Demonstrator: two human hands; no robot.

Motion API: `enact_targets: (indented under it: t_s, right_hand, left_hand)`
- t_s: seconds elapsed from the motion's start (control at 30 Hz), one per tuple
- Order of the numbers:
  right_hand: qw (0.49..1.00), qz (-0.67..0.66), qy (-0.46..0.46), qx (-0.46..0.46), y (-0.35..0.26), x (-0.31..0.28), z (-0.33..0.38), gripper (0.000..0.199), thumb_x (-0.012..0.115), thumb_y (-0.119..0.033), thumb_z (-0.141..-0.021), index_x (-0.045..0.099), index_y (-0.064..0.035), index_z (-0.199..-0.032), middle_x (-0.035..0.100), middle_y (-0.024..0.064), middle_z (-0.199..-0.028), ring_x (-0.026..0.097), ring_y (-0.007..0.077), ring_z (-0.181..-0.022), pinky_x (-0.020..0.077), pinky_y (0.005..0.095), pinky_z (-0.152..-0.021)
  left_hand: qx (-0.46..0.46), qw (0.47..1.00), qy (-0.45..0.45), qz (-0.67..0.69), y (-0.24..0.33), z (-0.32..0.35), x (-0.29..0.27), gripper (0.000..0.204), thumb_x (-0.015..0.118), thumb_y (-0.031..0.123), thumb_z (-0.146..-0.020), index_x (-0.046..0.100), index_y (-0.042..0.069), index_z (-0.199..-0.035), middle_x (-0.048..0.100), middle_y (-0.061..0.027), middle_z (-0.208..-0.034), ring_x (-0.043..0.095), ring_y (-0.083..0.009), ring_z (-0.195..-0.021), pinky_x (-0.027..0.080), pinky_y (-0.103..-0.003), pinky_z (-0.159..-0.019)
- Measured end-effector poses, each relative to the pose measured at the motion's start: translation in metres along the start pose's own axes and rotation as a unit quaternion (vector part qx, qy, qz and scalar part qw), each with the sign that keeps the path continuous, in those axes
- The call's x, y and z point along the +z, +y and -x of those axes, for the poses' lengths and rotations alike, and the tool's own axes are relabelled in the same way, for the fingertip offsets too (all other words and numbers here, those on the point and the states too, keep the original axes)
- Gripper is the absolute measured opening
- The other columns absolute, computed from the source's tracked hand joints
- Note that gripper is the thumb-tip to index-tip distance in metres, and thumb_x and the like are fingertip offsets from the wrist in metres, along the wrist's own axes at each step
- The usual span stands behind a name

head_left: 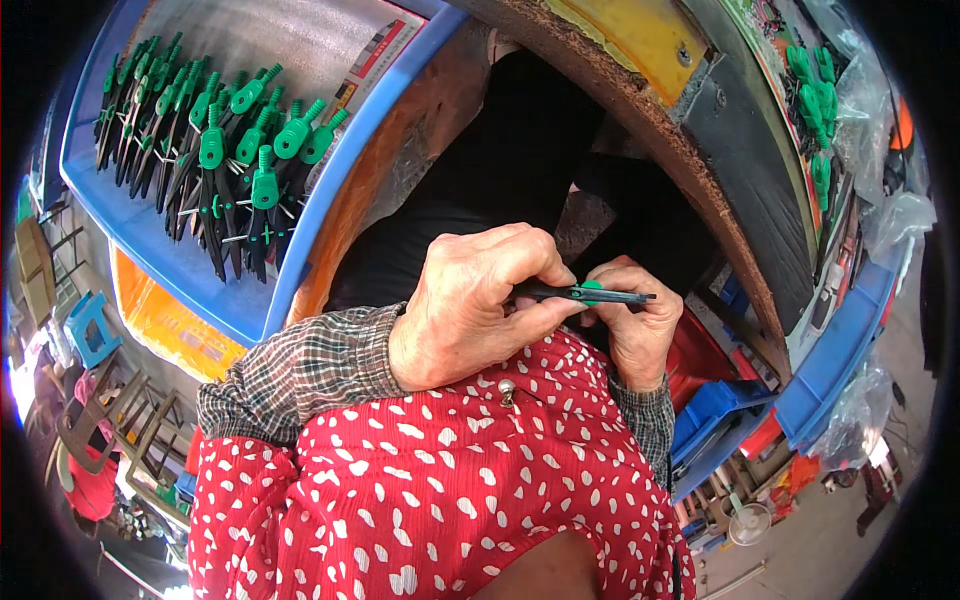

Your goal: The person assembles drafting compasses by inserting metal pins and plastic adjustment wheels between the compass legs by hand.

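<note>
Over my lap, my left hand (475, 305) pinches a slim drawing compass (612, 295) between thumb and forefinger. Its dark legs lie nearly level, and a bit of green shows near the middle. From the other side, my right hand (643, 325) has its fingers curled against the same compass; some of its fingertips are hidden behind it. To the left, a blue tray (335, 170) holds a dense row of similar compasses (212, 150) with green ridged heads and black legs.
The blue tray rests above an orange-yellow crate (175, 315). A worn, curved bench edge (690, 165) arcs ahead and right. Several green parts (818, 100) lie at far right, near clear plastic bags (875, 140) and a blue bin (840, 345). A blue stool (92, 330) stands far left.
</note>
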State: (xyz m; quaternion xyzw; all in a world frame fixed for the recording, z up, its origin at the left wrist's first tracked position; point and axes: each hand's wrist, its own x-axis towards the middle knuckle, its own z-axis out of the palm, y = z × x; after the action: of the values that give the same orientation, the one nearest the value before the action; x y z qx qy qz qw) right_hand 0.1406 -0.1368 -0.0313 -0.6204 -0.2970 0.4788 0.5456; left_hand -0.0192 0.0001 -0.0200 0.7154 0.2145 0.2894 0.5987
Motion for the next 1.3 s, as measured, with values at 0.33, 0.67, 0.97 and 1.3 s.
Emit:
enact_targets:
  t_s: [0.33,0.67,0.97,1.3]
  right_hand:
    - [1.0,0.007,-0.01,0.015,0.0013,-0.0034,-0.0013,0.009,0.067,-0.001,-0.084,0.065,0.0054,-0.09,0.062,0.0098,-0.083,0.057,0.0098,-0.065,0.0475,0.021,-0.055]
    - [1.0,0.023,-0.012,0.009,0.0021,-0.0034,-0.0016,0.009,0.066,-0.003,-0.085,0.066,0.0042,-0.091,0.063,0.0093,-0.082,0.057,0.0105,-0.064,0.0472,0.0217,-0.055]
    - [0.999,0.03,-0.014,-0.005,0.0037,-0.0044,-0.0017,0.013,0.066,-0.008,-0.087,0.066,0.004,-0.092,0.063,0.0096,-0.083,0.057,0.0109,-0.064,0.0472,0.0226,-0.055]
    - [0.999,0.045,-0.014,-0.023,0.0028,-0.0066,-0.0003,0.015,0.065,-0.011,-0.088,0.066,0.0035,-0.093,0.063,0.0104,-0.083,0.057,0.0111,-0.064,0.0469,0.0228,-0.055]
  left_hand:
    - [-0.009,1.0,-0.009,-0.002,-0.0064,0.0,-0.0043,0.02,0.079,0.003,-0.069,0.061,0.001,-0.079,0.063,-0.0072,-0.074,0.059,-0.0111,-0.056,0.043,-0.022,-0.047]
    - [-0.004,1.0,-0.012,0.002,-0.0092,0.0002,-0.0044,0.021,0.079,0.003,-0.068,0.061,0.002,-0.079,0.064,-0.0072,-0.074,0.059,-0.0111,-0.057,0.043,-0.022,-0.047]
    - [-0.016,1.0,-0.009,0.005,-0.0096,0.0005,-0.004,0.022,0.079,0.003,-0.068,0.061,0.002,-0.078,0.064,-0.0075,-0.074,0.061,-0.0133,-0.06,0.045,-0.023,-0.05]
    - [-0.034,0.999,-0.02,0.008,-0.0067,-0.0007,-0.0048,0.021,0.079,0.002,-0.068,0.061,0.002,-0.079,0.064,-0.0073,-0.075,0.062,-0.0132,-0.062,0.046,-0.023,-0.051]
